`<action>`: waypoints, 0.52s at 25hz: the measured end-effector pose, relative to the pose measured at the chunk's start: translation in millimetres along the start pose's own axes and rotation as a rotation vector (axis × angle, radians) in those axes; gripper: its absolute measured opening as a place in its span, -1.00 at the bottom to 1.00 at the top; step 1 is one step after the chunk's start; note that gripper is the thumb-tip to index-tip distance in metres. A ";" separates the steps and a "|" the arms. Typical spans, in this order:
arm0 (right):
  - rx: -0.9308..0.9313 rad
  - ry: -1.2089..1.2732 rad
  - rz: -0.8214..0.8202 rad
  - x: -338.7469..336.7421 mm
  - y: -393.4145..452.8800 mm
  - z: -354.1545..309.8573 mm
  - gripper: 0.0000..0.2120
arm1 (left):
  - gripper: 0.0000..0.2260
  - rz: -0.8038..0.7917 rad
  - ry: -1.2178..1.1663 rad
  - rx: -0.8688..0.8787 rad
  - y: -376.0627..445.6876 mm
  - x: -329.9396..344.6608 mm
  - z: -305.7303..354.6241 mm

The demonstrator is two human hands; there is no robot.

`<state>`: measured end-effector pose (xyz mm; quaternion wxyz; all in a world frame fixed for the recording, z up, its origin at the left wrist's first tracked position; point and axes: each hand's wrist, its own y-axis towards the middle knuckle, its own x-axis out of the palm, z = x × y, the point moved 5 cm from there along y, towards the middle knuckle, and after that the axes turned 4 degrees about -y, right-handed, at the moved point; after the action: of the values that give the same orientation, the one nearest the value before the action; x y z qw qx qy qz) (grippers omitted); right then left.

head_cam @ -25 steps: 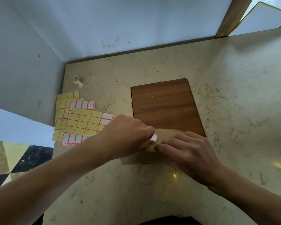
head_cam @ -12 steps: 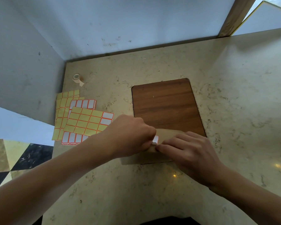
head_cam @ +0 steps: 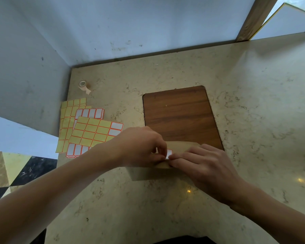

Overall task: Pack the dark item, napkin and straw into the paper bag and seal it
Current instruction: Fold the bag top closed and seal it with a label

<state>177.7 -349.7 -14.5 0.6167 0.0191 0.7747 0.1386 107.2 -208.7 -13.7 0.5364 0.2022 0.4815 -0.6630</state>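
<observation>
A brown paper bag (head_cam: pixel 148 173) lies flat on the marble counter near its front, its top flap folded over. A small white sticker with a red edge (head_cam: pixel 169 153) sits on the flap between my hands. My left hand (head_cam: pixel 141 147) has its fingers curled and pinches the sticker's left side. To the right, my right hand (head_cam: pixel 204 166) lies on the bag with its fingers stretched out, pressing the flap down next to the sticker. The dark item, napkin and straw are not visible.
A wooden board (head_cam: pixel 180 117) lies just behind the bag. Sheets of yellow and white labels (head_cam: pixel 84 127) are spread at the left. A small tape roll (head_cam: pixel 84 86) stands near the back left corner. Walls close the back and left.
The sticker shows a little more between my hands than before. Both hands stay on the bag's flap and have hardly moved.
</observation>
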 end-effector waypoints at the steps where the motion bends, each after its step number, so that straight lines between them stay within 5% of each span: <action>1: -0.001 0.003 -0.009 -0.2 0.6 -0.1 -0.80 | -0.84 -0.007 -0.046 -0.006 0.0 0.1 -1.7; 13: 0.124 -0.017 -0.017 2.1 0.0 2.7 -0.73 | -0.76 -0.054 -0.221 0.014 -15.1 0.8 -9.9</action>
<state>179.7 -348.7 -17.1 0.6219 0.0518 0.7767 0.0852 90.8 -201.2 -12.4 0.5667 0.1186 0.4199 -0.6989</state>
